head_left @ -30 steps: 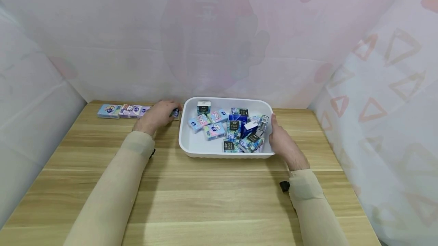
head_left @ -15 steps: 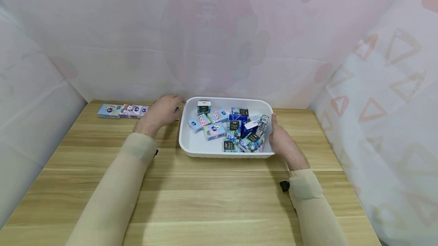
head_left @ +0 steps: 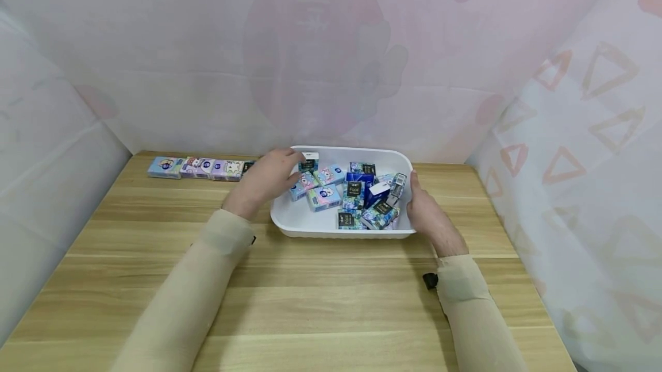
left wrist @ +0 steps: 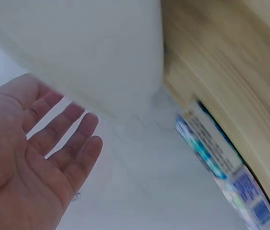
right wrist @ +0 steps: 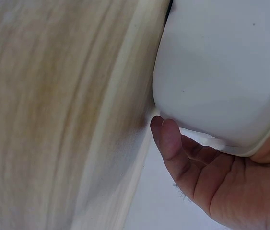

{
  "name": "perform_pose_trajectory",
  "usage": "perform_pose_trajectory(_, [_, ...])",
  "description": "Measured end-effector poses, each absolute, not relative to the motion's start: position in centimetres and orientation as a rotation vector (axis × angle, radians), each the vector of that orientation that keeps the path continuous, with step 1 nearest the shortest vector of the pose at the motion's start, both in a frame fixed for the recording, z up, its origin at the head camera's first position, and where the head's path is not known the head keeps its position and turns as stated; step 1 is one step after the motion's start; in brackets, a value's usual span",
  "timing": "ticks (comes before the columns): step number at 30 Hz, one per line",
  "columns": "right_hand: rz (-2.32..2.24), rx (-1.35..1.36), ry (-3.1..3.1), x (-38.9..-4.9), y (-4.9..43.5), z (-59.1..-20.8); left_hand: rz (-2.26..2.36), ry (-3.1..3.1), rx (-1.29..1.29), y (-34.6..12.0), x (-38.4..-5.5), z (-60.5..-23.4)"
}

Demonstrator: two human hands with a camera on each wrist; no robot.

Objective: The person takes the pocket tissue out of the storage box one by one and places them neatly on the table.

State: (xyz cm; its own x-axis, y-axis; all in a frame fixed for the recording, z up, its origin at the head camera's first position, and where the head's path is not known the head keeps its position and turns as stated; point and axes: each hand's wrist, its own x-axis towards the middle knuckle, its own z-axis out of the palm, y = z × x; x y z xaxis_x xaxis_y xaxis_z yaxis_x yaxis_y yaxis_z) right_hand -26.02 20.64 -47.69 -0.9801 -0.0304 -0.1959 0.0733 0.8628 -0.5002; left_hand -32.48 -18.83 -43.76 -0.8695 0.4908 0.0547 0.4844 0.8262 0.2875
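A white plastic bin (head_left: 331, 233) stands on the table, holding several small tissue packs, some pastel, some dark floral or blue. My left hand (head_left: 269, 181) is over the bin's left rim. Its fingertips are near a dark floral tissue pack (head_left: 310, 164) at the back left corner; whether they touch it is hard to see. The left wrist view shows that hand (left wrist: 39, 148) with loosely extended fingers beside the bin wall (left wrist: 96, 57). My right hand (head_left: 428, 214) holds the bin's right side; in the right wrist view its fingers (right wrist: 170, 139) bend against the outer wall.
Along the table's back edge, left of the bin, runs a row of tissue packs: a blue pack (head_left: 165, 167), purple packs (head_left: 197, 168) and a dark pack (head_left: 247, 166) partly hidden by my left hand. A pale patterned curtain (head_left: 207, 73) hangs behind the wooden table (head_left: 331, 303).
My left hand has moved right, from the end of the tissue pack row to over the bin's left rim, uncovering more of the row. The right hand and bin stay put.
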Motion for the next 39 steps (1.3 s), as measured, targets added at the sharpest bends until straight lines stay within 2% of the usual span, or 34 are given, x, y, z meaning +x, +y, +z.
perform_pose_trajectory(19, [-0.754, 0.006, 2.850, -26.0, 20.6, -47.7, 0.317, 2.914, 0.933, -13.6, -30.7, -45.5])
perform_pose_trajectory(39, [-0.746, 0.003, 2.855, -26.0, 20.6, -47.7, 0.252, 2.901, 1.004, -11.8, -30.2, -47.0])
